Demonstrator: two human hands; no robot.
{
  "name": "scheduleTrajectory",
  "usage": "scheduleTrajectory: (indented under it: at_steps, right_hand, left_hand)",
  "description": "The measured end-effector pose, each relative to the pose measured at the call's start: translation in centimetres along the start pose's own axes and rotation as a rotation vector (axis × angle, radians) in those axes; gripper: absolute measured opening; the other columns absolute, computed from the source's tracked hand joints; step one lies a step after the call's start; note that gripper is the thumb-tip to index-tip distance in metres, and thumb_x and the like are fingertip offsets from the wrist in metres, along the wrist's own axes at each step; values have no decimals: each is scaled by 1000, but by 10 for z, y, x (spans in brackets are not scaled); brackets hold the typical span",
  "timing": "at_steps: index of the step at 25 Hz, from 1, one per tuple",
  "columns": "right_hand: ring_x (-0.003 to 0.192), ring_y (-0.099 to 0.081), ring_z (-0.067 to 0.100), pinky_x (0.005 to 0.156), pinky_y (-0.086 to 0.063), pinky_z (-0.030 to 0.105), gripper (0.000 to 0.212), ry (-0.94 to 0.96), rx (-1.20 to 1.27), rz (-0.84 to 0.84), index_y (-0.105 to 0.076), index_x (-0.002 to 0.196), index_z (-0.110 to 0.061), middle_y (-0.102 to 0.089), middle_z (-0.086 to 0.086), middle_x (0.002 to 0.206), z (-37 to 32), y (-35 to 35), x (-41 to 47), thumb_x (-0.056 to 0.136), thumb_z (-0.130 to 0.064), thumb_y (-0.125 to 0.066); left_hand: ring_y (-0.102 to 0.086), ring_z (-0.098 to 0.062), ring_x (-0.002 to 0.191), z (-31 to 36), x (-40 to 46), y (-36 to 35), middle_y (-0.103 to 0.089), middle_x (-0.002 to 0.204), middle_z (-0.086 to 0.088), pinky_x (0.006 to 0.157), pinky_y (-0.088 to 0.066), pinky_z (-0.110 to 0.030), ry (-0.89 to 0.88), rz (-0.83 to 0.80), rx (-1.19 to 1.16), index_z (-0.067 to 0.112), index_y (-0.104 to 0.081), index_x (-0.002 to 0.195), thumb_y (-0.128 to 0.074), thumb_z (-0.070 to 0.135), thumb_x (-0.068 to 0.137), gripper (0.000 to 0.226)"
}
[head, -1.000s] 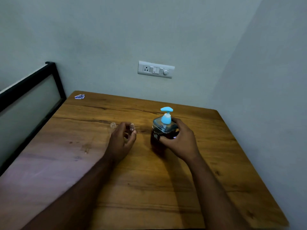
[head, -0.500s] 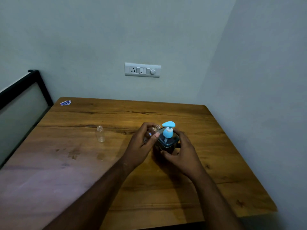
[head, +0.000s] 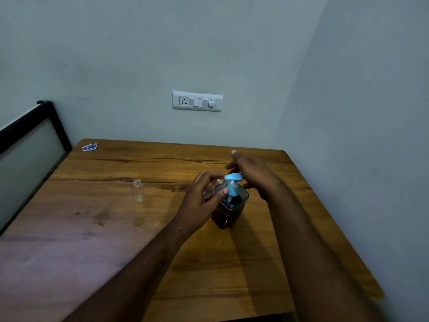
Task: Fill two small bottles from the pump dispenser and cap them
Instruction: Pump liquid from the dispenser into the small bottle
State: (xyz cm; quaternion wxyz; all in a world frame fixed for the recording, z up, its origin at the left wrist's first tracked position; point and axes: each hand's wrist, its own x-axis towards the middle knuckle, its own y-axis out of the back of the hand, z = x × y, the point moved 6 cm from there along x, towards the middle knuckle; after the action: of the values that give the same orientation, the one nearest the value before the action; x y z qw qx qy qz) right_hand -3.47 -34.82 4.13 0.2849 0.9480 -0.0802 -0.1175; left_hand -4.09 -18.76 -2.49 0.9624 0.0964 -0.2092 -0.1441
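A square dispenser [head: 232, 211] of dark liquid with a light blue pump head [head: 233, 177] stands mid-table. My left hand [head: 202, 202] grips a small clear bottle [head: 214, 188], tilted, with its mouth close to the pump's spout. My right hand [head: 251, 175] hovers just above and behind the pump head with fingers spread, holding nothing. A second small clear bottle [head: 138, 190] stands upright and uncapped on the table to the left. No caps are visible.
The wooden table [head: 209, 263] sits in a wall corner. A blue sticker [head: 89, 147] lies at its far left corner. A black-framed panel [head: 25, 145] borders the left side. A switch plate [head: 196, 101] is on the wall. Wet spots [head: 101, 219] mark the tabletop.
My left hand lifted one small bottle from beside the other and brought it to the pump spout. My right hand left the dispenser's body and rose above the pump head.
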Motion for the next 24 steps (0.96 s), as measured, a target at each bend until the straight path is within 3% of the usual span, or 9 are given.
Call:
scheduleTrajectory:
  at_steps: [5, 8, 9, 12, 15, 17, 20, 22, 24]
  right_hand:
    - [122, -67, 35, 87, -48, 41, 75, -187, -131, -132, -77, 127, -7, -72, 18, 139, -4, -24, 18, 112, -65, -32]
    - [120, -64, 38, 72, -44, 39, 84, -275, -116, -172, -68, 140, -4, -67, 22, 145, -4, -23, 17, 110, -73, -31]
    - [123, -63, 39, 75, -44, 41, 85, -290, -108, -176, -64, 146, -4, -64, 23, 149, -4, -23, 16, 109, -73, -31]
    - [139, -59, 40, 101, -48, 47, 84, -268, -88, -119, -55, 158, -12, -57, 19, 161, 1, -29, 21, 106, -75, -38]
    - [133, -64, 39, 116, -49, 55, 82, -248, -93, -53, -60, 154, -13, -61, 17, 156, 9, -33, 26, 103, -75, -44]
    - [127, -67, 38, 113, -52, 52, 71, -225, -122, -33, -64, 148, -8, -66, 20, 148, 11, -32, 30, 108, -64, -44]
    - [114, -70, 36, 103, -57, 45, 55, -165, -250, 12, -75, 122, -4, -73, 23, 131, 9, -30, 34, 112, -45, -40]
    - [108, -70, 34, 103, -58, 46, 55, -143, -291, 61, -78, 112, -7, -75, 21, 125, 12, -30, 36, 110, -45, -40]
    - [111, -70, 34, 102, -57, 45, 57, -151, -273, 43, -77, 119, -7, -74, 19, 128, 13, -31, 34, 110, -51, -41]
  left_hand:
    - [-63, -7, 126, -10, -7, -6, -53, 136, 13, 97, -61, -33, 229, 14, -256, 49, -44, 141, -89, 15, 81, 82]
    - [-66, -5, 122, -13, -8, -11, -57, 133, 12, 95, -61, -29, 264, 56, -341, 51, -38, 146, -86, 7, 83, 91]
    - [-65, -7, 123, -13, -9, -12, -57, 133, 10, 95, -61, -30, 260, 62, -352, 51, -37, 148, -85, 5, 84, 93]
    - [-64, -10, 126, -15, -9, -14, -56, 135, 7, 98, -60, -33, 247, 91, -372, 51, -34, 151, -83, 2, 85, 95]
    - [-63, -11, 127, -19, -10, -15, -56, 137, 3, 101, -60, -38, 236, 116, -362, 51, -34, 151, -82, 1, 85, 96]
    - [-64, -14, 127, -21, -9, -17, -55, 138, -1, 101, -60, -39, 233, 114, -370, 50, -35, 151, -81, -1, 86, 95]
    - [-66, -12, 123, -21, -9, -17, -57, 133, -2, 98, -61, -33, 228, 116, -385, 44, -35, 154, -80, -3, 86, 95]
    - [-68, -8, 119, -21, -11, -17, -59, 128, 1, 94, -61, -29, 235, 122, -396, 39, -34, 155, -80, -4, 86, 94]
    - [-68, -7, 118, -20, -12, -18, -59, 128, 1, 90, -61, -26, 239, 128, -404, 39, -35, 155, -80, -5, 86, 93]
